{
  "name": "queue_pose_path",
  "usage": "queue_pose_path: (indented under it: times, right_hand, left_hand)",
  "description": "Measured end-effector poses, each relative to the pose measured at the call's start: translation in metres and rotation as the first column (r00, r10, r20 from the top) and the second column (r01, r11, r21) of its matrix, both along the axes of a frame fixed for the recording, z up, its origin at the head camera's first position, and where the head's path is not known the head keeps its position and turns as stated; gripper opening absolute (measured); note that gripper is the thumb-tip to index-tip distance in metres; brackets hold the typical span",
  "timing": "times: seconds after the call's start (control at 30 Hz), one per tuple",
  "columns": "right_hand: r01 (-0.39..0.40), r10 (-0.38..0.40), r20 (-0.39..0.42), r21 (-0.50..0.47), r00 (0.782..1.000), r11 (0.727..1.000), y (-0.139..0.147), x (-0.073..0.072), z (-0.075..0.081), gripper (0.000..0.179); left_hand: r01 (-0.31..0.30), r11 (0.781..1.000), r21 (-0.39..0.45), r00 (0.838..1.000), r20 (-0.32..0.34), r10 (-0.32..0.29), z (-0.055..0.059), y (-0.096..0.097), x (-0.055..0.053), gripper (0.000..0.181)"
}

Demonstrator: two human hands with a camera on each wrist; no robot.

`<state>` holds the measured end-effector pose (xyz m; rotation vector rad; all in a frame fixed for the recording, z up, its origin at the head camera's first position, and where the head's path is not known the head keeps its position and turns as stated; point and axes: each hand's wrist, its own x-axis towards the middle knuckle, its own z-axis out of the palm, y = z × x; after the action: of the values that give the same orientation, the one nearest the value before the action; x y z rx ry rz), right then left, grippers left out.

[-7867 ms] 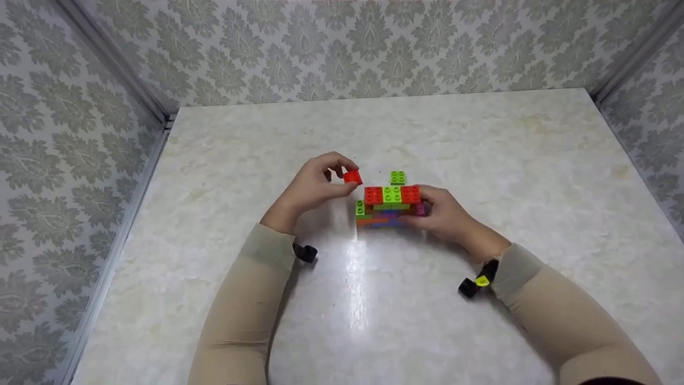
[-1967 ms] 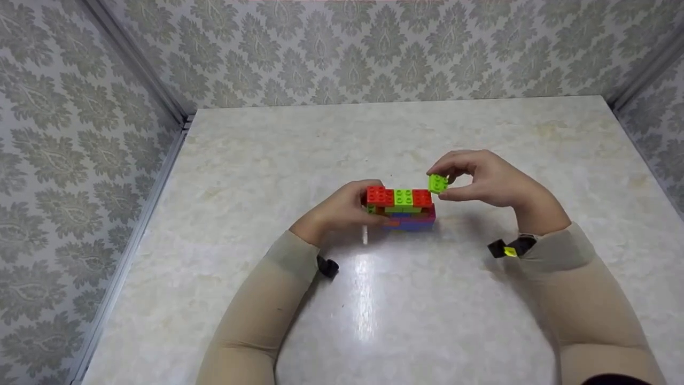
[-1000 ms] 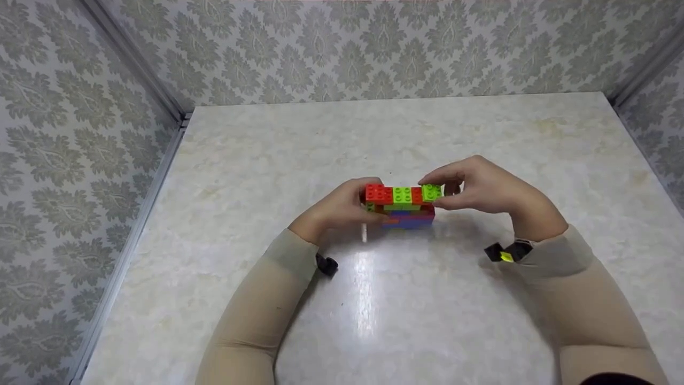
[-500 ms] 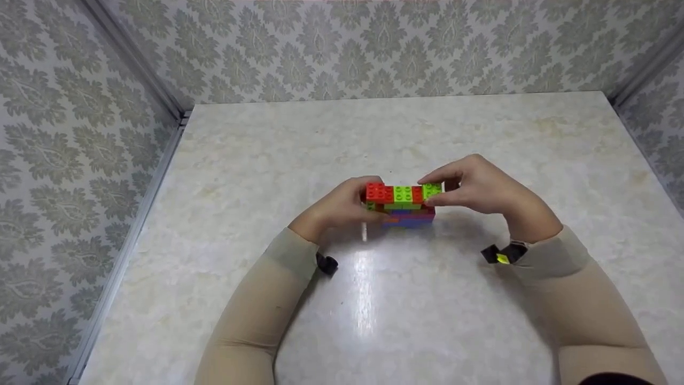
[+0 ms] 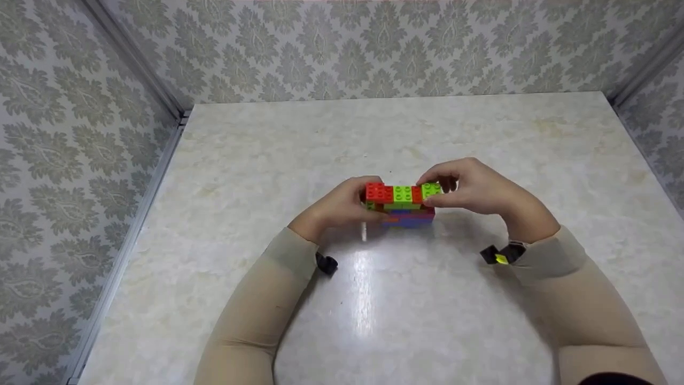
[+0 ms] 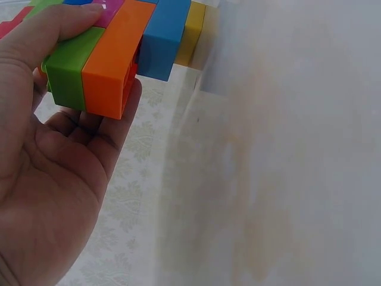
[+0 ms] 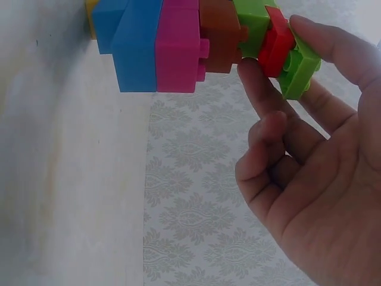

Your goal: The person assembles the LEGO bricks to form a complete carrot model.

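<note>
A small wall of colourful toy building bricks (image 5: 409, 218) stands on the table in the head view. My left hand (image 5: 342, 206) grips its left end, with the thumb in front and fingers behind; from the left wrist, green and orange bricks (image 6: 113, 59) show between them. My right hand (image 5: 475, 187) pinches a bright green brick (image 5: 431, 190) on top of the red one at the wall's right end. The right wrist view has this green brick (image 7: 299, 68) against the red brick (image 7: 276, 44); whether it is fully seated I cannot tell. Another red brick (image 5: 375, 191) tops the left end.
The pale marbled table (image 5: 267, 144) reaches back to a patterned wall (image 5: 352, 48), with another patterned panel (image 5: 48, 176) at the left. Black wrist cameras (image 5: 327, 264) hang beneath both forearms.
Earlier the left hand held a red brick and the right hand held the wall. Since then the right hand has brought a green brick leftward and down onto the wall's right end.
</note>
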<state>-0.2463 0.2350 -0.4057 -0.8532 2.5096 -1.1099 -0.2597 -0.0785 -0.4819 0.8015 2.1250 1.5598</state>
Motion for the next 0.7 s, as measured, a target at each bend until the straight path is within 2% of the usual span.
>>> queue_pose_path:
  times: [0.17, 0.4, 0.53, 0.7]
  right_hand:
    - [-0.015, 0.014, -0.007, -0.027, 1.0, 1.0, -0.004, -0.002, -0.006, 0.022]
    - [0.035, -0.036, -0.009, -0.093, 0.999, 0.995, -0.011, -0.002, -0.013, 0.02]
    - [0.039, -0.039, 0.005, -0.068, 0.999, 0.997, -0.013, -0.002, -0.013, 0.02]
    - [-0.026, 0.025, 0.034, 0.016, 0.999, 1.0, -0.006, -0.004, -0.012, 0.048]
  left_hand:
    - [0.001, 1.0, -0.01, 1.0, -0.013, -0.001, 0.001, 0.0, 0.0, 0.03]
    - [-0.003, 1.0, -0.026, 1.0, -0.014, 0.003, 0.004, -0.001, 0.0, 0.031]
    - [0.0, 1.0, -0.025, 1.0, -0.02, 0.0, 0.003, -0.001, 0.0, 0.03]
    - [0.005, 1.0, -0.029, 1.0, -0.029, -0.006, 0.002, -0.001, 0.0, 0.03]
